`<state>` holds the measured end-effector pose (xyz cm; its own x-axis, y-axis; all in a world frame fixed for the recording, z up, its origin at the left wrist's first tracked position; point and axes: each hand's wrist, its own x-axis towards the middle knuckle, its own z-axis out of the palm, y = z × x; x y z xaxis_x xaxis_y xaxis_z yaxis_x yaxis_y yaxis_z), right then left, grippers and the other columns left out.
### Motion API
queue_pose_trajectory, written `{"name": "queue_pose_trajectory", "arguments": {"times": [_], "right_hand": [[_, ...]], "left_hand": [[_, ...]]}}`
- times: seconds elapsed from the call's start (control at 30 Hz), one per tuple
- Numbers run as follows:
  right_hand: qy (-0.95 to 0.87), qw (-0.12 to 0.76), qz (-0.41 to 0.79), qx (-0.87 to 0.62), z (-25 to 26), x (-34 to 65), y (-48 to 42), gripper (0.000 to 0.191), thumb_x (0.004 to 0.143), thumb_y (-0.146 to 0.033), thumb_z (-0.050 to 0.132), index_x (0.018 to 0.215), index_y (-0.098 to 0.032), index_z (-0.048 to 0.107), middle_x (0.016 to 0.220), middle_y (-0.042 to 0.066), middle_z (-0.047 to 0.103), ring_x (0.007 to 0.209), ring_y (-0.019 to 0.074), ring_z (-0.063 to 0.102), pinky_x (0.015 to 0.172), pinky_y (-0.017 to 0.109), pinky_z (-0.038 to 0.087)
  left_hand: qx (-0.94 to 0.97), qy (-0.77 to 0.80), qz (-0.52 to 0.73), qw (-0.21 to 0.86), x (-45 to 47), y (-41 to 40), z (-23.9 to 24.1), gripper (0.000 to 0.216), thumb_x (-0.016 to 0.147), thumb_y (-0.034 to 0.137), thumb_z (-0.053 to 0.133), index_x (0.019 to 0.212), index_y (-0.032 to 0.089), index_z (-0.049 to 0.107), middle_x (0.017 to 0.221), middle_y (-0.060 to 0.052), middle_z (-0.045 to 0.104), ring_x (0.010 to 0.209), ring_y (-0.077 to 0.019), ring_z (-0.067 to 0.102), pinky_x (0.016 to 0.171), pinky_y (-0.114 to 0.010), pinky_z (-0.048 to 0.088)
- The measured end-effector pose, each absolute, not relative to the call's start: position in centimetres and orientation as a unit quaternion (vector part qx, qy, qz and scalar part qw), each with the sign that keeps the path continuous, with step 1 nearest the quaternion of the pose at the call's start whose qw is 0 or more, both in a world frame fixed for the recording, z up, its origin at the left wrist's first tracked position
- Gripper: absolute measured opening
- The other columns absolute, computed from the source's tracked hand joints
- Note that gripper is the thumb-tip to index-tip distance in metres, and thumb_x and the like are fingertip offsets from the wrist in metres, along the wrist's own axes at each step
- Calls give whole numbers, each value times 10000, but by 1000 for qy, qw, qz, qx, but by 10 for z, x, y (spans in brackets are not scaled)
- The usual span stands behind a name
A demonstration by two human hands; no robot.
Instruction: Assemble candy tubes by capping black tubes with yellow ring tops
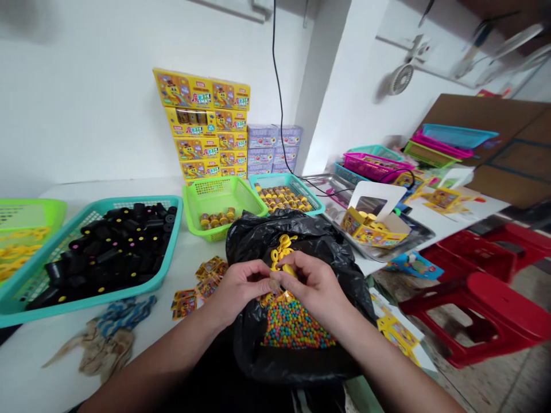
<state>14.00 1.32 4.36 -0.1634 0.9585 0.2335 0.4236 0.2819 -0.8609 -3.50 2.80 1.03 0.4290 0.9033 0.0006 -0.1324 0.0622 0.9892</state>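
Note:
My left hand (241,287) and my right hand (310,281) meet fingertip to fingertip above a container lined with a black plastic bag (297,367). Both are closed in a pinch. A small yellow piece (288,268) shows at my right fingers. What sits between my left thumb and fingers is mostly hidden. Below them lies a bed of small multicoloured candy balls (297,324). Just behind the hands, several yellow plastic rings (282,246) rest on the bag. Printed yellow-and-brown labels (185,302) lie on the table left of my left hand.
A teal basket (170,269) of black pieces and a green basket (196,229) with small filled jars stand left. Behind are a blue basket (321,205) of jars and stacked yellow boxes (198,146). An open carton (379,232) sits on a metal tray; red stools (486,321) stand right.

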Motion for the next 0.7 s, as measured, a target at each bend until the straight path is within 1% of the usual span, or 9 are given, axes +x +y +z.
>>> {"name": "queue_pose_trajectory", "arguments": {"times": [0.07, 0.13, 0.27, 0.37, 0.47, 0.53, 0.6, 0.67, 0.7], "right_hand": [[-693, 393, 341, -499, 43, 142, 14, 230, 845, -406, 618, 812, -181, 651, 659, -4, 577, 610, 137, 505, 568, 253, 396], [-692, 384, 349, -502, 42, 145, 13, 264, 870, -433, 602, 819, -179, 651, 663, 0, 594, 611, 140, 521, 576, 257, 402], [-702, 383, 325, -504, 37, 154, 7, 275, 894, -444, 597, 838, -184, 665, 710, 13, 631, 653, 152, 558, 612, 265, 422], [-707, 385, 336, -488, 33, 163, 3, 250, 911, -418, 594, 867, -192, 692, 783, 29, 676, 737, 169, 605, 693, 282, 462], [-707, 399, 354, -465, 32, 171, -2, 224, 897, -401, 632, 920, -193, 713, 792, 28, 676, 745, 173, 617, 707, 290, 477], [-717, 416, 334, -449, 33, 174, -6, 201, 888, -374, 655, 956, -196, 719, 775, 22, 652, 733, 170, 610, 692, 289, 479], [-728, 435, 294, -440, 34, 176, -9, 180, 889, -333, 663, 1008, -208, 713, 805, 25, 648, 757, 173, 613, 686, 286, 483], [-736, 448, 256, -438, 34, 175, -14, 203, 902, -293, 649, 1088, -225, 689, 906, 42, 675, 823, 183, 631, 709, 293, 499], [-745, 446, 238, -435, 33, 174, -16, 233, 912, -278, 635, 1138, -231, 669, 976, 55, 685, 877, 193, 640, 745, 305, 511]], "left_hand": [[509, 339, 409, 677, -29, 27, 10, 249, 750, 365, 787, 779, 137, 692, 722, -4, 633, 696, -110, 536, 658, -224, 396], [471, 327, 400, 715, -24, 24, 9, 262, 745, 371, 793, 813, 140, 689, 752, -7, 632, 708, -110, 533, 647, -223, 385], [454, 309, 378, 745, -16, 17, 7, 244, 709, 267, 818, 865, 148, 673, 811, -12, 635, 755, -129, 563, 674, -244, 416], [450, 309, 378, 748, -12, 15, 6, 204, 699, 215, 809, 830, 134, 675, 749, -5, 615, 687, -117, 548, 658, -254, 428], [409, 298, 357, 785, -11, 15, 5, 202, 665, 186, 813, 811, 116, 693, 730, -16, 610, 654, -116, 542, 632, -264, 438], [366, 293, 344, 813, -11, 15, 5, 219, 636, 169, 824, 812, 114, 705, 745, -23, 612, 652, -123, 551, 611, -271, 447], [329, 285, 335, 836, -11, 15, 4, 226, 638, 174, 828, 827, 122, 716, 748, -22, 609, 646, -130, 561, 615, -292, 469], [294, 269, 337, 853, -11, 15, 4, 222, 657, 187, 828, 846, 132, 725, 754, -19, 608, 676, -142, 577, 659, -325, 500], [280, 260, 343, 859, -11, 15, 4, 220, 666, 192, 828, 854, 136, 728, 764, -21, 612, 706, -149, 587, 691, -338, 510]]}}
